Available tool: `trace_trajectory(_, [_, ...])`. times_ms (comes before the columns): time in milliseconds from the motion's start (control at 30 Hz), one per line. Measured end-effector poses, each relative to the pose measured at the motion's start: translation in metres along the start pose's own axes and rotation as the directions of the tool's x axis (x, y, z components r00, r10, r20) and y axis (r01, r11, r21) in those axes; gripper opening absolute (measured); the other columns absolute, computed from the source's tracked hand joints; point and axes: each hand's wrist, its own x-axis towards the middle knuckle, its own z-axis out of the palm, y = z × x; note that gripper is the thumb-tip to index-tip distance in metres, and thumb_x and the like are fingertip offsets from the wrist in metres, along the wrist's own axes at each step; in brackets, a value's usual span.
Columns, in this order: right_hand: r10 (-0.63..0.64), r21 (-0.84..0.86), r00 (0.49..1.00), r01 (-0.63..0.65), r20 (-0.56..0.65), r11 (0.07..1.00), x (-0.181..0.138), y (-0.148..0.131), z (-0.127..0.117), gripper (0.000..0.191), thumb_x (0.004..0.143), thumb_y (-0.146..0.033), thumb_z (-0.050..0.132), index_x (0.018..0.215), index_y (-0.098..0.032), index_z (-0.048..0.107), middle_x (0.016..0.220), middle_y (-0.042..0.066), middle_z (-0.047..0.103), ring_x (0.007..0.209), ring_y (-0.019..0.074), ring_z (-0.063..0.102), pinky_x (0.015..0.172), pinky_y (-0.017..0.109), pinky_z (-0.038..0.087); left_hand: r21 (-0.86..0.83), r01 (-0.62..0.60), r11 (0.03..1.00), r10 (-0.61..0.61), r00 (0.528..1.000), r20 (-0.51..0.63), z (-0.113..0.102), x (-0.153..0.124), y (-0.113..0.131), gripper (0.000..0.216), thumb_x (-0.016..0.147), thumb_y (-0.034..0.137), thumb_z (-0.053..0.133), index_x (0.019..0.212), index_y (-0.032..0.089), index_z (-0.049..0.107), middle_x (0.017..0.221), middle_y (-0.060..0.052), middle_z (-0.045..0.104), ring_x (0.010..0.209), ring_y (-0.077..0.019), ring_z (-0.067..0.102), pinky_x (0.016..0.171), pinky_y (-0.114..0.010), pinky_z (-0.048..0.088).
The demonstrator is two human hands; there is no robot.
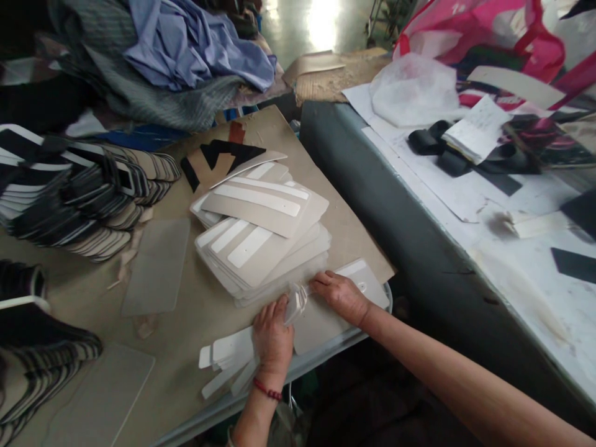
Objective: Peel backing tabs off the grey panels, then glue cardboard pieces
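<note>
In front of the beige panel pile (263,257), the left hand (274,335) is curling over white strips (234,347) and the right hand (342,299) is bunching its fingers; a small pale bundle (297,304) is showing between them, grip impossible to tell. The strips, apparently loose, are risking scatter if nudged.

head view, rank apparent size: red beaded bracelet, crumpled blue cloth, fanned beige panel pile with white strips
1. Fanned beige panel pile with white strips
2. Crumpled blue cloth, partly cut off by the frame
3. Red beaded bracelet, clearly smallest
</note>
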Motion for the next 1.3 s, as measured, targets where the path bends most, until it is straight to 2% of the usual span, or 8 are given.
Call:
trace_trajectory(200, [-0.026,0.009,0.999,0.026,-0.034,1.0,-0.001,0.001,0.004,0.015,0.09,-0.01,0.049,0.084,-0.015,0.062,0.084,0.006,0.06,0.076,0.0169,0.052,0.068,0.026,0.046,0.033,-0.089,0.995,0.088,0.995,0.043,-0.011,-0.02,0.005,0.066,0.065,-0.006,0.052,0.127,0.015,0.044,0.084,-0.003,0.062,0.079,-0.0208,0.055,0.075,-0.035,0.048])
trace_trajectory(333, [-0.024,0.008,0.999,0.025,-0.039,1.0,-0.002,0.002,0.005,0.015,0.09,-0.011,0.048,0.088,-0.015,0.062,0.086,0.006,0.06,0.078,0.0168,0.053,0.068,0.026,0.047,0.037,-0.093,0.995,0.09,0.994,0.067,-0.015,-0.025,0.005,0.071,0.062,-0.008,0.05,0.128,0.015,0.043,0.085,-0.003,0.06,0.079,-0.0209,0.053,0.074,-0.035,0.049])
trace_trajectory(667, [-0.007,-0.012,1.0,0.006,-0.025,1.0,-0.001,-0.001,0.003,0.015,0.089,-0.009,0.049,0.083,-0.015,0.061,0.085,0.006,0.06,0.076,0.0168,0.052,0.068,0.026,0.046,0.058,-0.063,0.996,0.054,0.989,0.136,-0.014,-0.018,0.007,0.067,0.068,-0.008,0.046,0.131,0.016,0.041,0.09,-0.004,0.061,0.084,-0.0191,0.056,0.08,-0.033,0.05])
trace_trajectory(767, [0.015,-0.019,1.0,-0.015,-0.018,1.0,0.0,-0.002,0.004,0.014,0.09,-0.011,0.05,0.082,-0.016,0.061,0.085,0.005,0.06,0.076,0.016,0.052,0.067,0.025,0.045,0.069,-0.038,0.997,0.029,0.991,0.129,-0.01,-0.017,0.003,0.061,0.073,-0.005,0.047,0.129,0.016,0.044,0.091,-0.005,0.064,0.085,-0.0198,0.06,0.08,-0.034,0.051])
trace_trajectory(967, [0.03,-0.034,0.999,-0.029,0.012,0.999,0.003,-0.004,0.005,0.015,0.091,-0.018,0.052,0.078,-0.016,0.059,0.08,0.004,0.058,0.073,0.0151,0.053,0.065,0.025,0.044,0.073,0.006,0.997,-0.015,0.993,0.121,-0.004,-0.009,-0.002,0.043,0.081,0.002,0.045,0.122,0.012,0.051,0.109,-0.012,0.067,0.094,-0.0213,0.064,0.082,-0.033,0.053])
trace_trajectory(1067, [0.036,-0.042,0.999,-0.035,0.016,0.998,0.004,-0.007,0.004,0.015,0.091,-0.016,0.051,0.078,-0.016,0.059,0.081,0.004,0.058,0.072,0.0146,0.054,0.063,0.025,0.043,0.086,0.03,0.996,-0.041,0.99,0.136,-0.006,-0.004,-0.001,0.043,0.082,0.001,0.042,0.123,0.01,0.051,0.106,-0.013,0.069,0.09,-0.0225,0.067,0.076,-0.032,0.055])
trace_trajectory(1167, [0.033,-0.043,0.999,-0.032,0.02,0.999,0.004,-0.009,0.003,0.015,0.091,-0.014,0.05,0.079,-0.016,0.059,0.081,0.004,0.058,0.071,0.0145,0.054,0.062,0.024,0.043,0.103,0.038,0.994,-0.055,0.984,0.168,-0.011,0.003,0.002,0.046,0.08,-0.001,0.042,0.121,0.015,0.054,0.097,-0.01,0.071,0.081,-0.0216,0.068,0.069,-0.031,0.055])
trace_trajectory(1300, [0.02,-0.037,0.999,-0.018,0.033,0.999,0.004,-0.01,0.001,0.016,0.09,-0.011,0.049,0.08,-0.016,0.06,0.081,0.005,0.058,0.071,0.0144,0.053,0.062,0.024,0.043,0.122,0.046,0.992,-0.069,0.978,0.195,-0.017,0.009,0.004,0.046,0.078,-0.002,0.042,0.117,0.017,0.058,0.095,-0.008,0.072,0.079,-0.0211,0.068,0.069,-0.029,0.054])
